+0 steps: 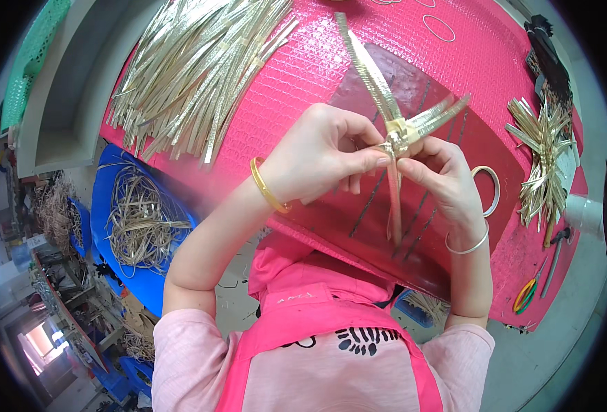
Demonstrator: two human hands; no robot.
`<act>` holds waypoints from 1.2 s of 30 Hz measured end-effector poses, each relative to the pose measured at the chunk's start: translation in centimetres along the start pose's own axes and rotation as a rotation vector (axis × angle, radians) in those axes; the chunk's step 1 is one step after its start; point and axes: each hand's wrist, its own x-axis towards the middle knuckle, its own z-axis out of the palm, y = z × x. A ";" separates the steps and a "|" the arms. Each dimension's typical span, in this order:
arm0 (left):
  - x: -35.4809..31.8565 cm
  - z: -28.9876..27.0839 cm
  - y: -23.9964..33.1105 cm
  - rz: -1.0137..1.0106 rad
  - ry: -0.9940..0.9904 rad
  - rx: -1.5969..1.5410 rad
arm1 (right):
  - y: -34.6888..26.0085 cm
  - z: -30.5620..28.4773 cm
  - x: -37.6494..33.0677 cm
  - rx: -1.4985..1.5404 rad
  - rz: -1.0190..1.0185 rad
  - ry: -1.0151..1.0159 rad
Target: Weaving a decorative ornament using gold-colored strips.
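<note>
Between my two hands is a woven cross of flat gold strips (401, 134), with pale tape around its middle. Its strips fan out away from me and to the right, and one end hangs down toward me. My left hand (331, 151) pinches the crossing from the left with thumb and forefinger. From the right, my right hand (442, 177) grips the same crossing, its thumb pressed on the near side. My fingers partly hide the joint. Beneath lies a dark red board (379, 213) marked with dark lines. A tape roll (486, 191) rests beside my right wrist.
Loose gold strips (200, 69) cover the far left of the pink table (296, 75). At the right lie bundled gold pieces (547, 161), a white spool (583, 213), a hammer (556, 257) and scissors (528, 292). A blue tub (104, 213) of tangled strips stands left.
</note>
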 end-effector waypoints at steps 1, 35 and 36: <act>-0.1 0.1 -0.1 0.075 0.045 0.140 | -0.3 -0.2 0.0 0.001 0.003 0.003; -1.2 0.0 -0.4 0.537 0.358 0.747 | 2.0 2.7 0.2 0.538 -0.016 0.037; -1.6 0.7 -0.1 0.217 0.390 0.391 | 1.7 3.1 0.2 0.458 -0.019 0.105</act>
